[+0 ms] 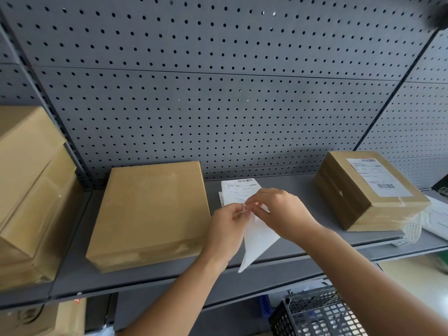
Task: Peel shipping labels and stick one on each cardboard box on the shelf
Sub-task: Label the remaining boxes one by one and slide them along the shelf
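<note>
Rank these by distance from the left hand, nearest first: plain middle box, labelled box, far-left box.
1. Plain middle box, right beside the left hand, on its left.
2. Labelled box, off to the right.
3. Far-left box, beyond the plain one.

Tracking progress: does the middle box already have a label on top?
No, the middle box shows bare cardboard on top; only the right box carries a label.

box [150, 214] by left hand [225, 229] is looking tan | sheet [259, 236] under it is showing white | pegboard [218, 93] above is looking grey, black-dotted
</note>
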{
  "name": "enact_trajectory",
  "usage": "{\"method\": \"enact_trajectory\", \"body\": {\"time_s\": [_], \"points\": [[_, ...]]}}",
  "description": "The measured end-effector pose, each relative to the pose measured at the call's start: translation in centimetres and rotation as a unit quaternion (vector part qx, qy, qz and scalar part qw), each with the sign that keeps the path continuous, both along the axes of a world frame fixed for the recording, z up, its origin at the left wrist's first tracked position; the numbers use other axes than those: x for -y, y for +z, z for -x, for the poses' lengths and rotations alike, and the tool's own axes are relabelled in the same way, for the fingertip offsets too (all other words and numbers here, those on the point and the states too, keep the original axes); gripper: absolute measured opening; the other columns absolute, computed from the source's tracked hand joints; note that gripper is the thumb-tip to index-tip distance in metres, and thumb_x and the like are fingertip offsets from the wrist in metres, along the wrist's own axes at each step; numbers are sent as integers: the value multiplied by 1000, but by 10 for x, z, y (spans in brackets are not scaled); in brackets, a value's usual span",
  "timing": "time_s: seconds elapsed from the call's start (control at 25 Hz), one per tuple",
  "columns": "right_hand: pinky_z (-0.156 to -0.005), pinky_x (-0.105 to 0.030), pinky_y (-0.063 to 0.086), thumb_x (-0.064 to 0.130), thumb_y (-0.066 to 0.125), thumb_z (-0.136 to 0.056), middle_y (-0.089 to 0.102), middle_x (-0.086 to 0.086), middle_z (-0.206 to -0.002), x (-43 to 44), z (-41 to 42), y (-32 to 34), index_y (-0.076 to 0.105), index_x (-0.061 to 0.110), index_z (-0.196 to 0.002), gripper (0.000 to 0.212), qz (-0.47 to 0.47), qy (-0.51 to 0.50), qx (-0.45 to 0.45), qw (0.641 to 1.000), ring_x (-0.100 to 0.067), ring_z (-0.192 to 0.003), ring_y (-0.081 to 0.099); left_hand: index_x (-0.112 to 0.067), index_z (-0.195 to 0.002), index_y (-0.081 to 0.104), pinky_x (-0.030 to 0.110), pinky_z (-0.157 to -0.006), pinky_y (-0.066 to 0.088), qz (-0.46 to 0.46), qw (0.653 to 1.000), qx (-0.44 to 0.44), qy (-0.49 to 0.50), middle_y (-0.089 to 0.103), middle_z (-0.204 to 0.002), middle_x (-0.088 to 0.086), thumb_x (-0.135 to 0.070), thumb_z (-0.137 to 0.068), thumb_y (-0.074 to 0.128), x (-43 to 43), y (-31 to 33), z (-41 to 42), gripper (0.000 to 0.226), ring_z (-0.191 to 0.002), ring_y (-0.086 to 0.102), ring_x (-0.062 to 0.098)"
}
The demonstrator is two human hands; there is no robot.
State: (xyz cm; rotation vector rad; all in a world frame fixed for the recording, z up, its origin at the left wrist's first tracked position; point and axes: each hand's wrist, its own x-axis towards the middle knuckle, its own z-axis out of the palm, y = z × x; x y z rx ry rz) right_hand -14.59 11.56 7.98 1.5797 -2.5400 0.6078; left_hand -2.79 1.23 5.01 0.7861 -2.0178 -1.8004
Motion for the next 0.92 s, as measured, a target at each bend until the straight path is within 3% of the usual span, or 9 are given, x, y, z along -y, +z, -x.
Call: {"method": "enact_trajectory", "body": {"time_s": [0.12, 0.2, 0.32, 0.44, 0.56, 0.68, 0.76, 0.88, 0.92], "points": [[-62, -34, 53, 37, 55, -98, 70, 12, -92, 5, 2, -3, 71, 31, -96, 17, -25, 3, -46, 999, -17, -80, 65, -21, -95, 77, 50, -83, 55, 9, 1000, 5, 1, 76, -84, 3, -24, -95, 57, 1, 0, -1, 21, -78, 66, 17], [-62, -35, 54, 33, 54, -97, 70, 11, -90, 8, 3, -4, 69, 28, -95, 16, -24, -13, -49, 998, -20, -76, 66, -22, -94, 76, 49, -76, 54, 12, 1000, 11, 0, 76, -85, 6, -27, -90, 56, 2, -2, -1, 21, -74, 63, 23], [-65, -33, 54, 27, 55, -95, 68, 13, -85, 14, 4, -2, 65, 25, -97, 11, 5, -55, 16, 998, -18, -75, 65, -23, -100, 75, 44, -78, 57, -11, 999, 33, 10, 78, -86, -2, -20, -91, 57, 2, -2, -1, 20, -72, 66, 12], [-69, -34, 54, 24, 54, -96, 59, 20, -75, 22, 10, 6, 63, 23, -99, 10, 23, -88, 89, 992, -19, -76, 63, -22, -102, 70, 47, -83, 62, -58, 997, 51, 18, 78, -93, -2, -16, -90, 54, 3, -2, -1, 22, -87, 74, 22], [-70, -37, 53, 24, 51, -99, 62, 15, -78, 25, 12, 15, 61, 23, -101, 10, 22, -75, 92, 993, -24, -78, 62, -13, -105, 66, 29, -67, 63, -141, 989, 40, 20, 75, -98, 4, -12, -95, 55, 8, 9, 2, 15, -83, 75, 16], [-71, -39, 53, 26, 49, -100, 70, 6, -86, 25, 7, 19, 60, 22, -105, 12, 17, -38, 66, 997, -26, -81, 64, -11, -111, 64, 18, -54, 54, -182, 982, 29, 28, 69, -90, -1, -31, -101, 59, 18, 22, 11, 23, -69, 69, 8], [-71, -41, 54, 26, 49, -101, 70, 3, -86, 26, 5, 20, 60, 21, -104, 12, 19, -27, 58, 998, -28, -80, 64, -10, -109, 65, 20, -57, 56, -193, 980, 33, 30, 72, -98, 3, -34, -101, 58, 25, 24, 19, 26, -77, 71, 15], [-70, -40, 54, 24, 47, -100, 69, 2, -85, 30, 11, 24, 58, 22, -102, 11, 12, -51, 68, 996, -27, -77, 62, -12, -107, 70, 28, -71, 61, -180, 982, 41, 39, 77, -109, 8, -19, -103, 53, 28, 21, 24, 19, -95, 75, 22], [-70, -40, 54, 22, 47, -100, 68, 2, -84, 32, 14, 27, 58, 21, -101, 11, 19, -63, 81, 995, -27, -76, 61, -11, -107, 71, 27, -68, 61, -176, 983, 42, 42, 77, -108, 8, -14, -103, 51, 28, 19, 25, 20, -93, 75, 21]]}}
